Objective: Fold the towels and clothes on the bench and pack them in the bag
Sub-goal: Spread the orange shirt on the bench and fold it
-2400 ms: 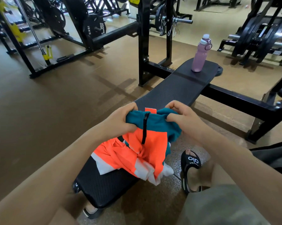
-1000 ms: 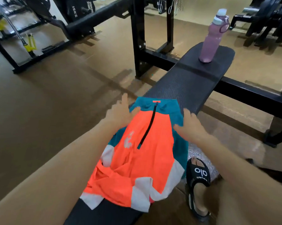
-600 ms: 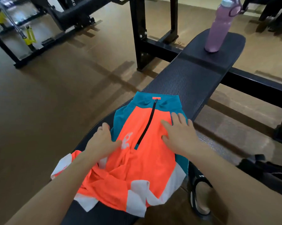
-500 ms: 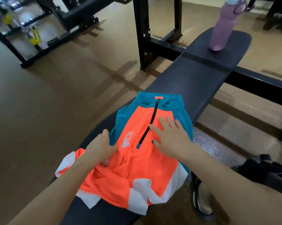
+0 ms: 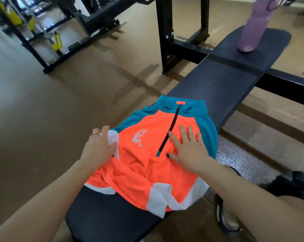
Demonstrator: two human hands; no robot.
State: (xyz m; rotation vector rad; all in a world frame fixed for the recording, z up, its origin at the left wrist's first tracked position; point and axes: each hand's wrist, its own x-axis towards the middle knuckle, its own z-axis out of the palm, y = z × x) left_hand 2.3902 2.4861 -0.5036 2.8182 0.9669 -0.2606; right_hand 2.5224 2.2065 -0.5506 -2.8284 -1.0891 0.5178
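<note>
An orange, teal and white zip-neck shirt (image 5: 147, 165) lies front up on the black bench (image 5: 217, 84), collar pointing away from me. My right hand (image 5: 188, 149) presses flat on its chest, just right of the black zipper, fingers straight. My left hand (image 5: 99, 147) holds the white-edged left sleeve at the shirt's left side and has it folded in over the body. The lower hem is rumpled and hangs a little over the bench's right edge. No bag or towel is in view.
A pink water bottle (image 5: 252, 27) stands upright at the bench's far end. Black rack posts (image 5: 165, 32) rise just left of the bench. Weight racks (image 5: 48, 32) stand on the brown floor at far left. My sandalled right foot (image 5: 226, 215) rests beside the bench.
The shirt went from held up by its collar to spread flat on the bench. My left hand has since drawn the left sleeve inward while my right hand stays pressed on the chest.
</note>
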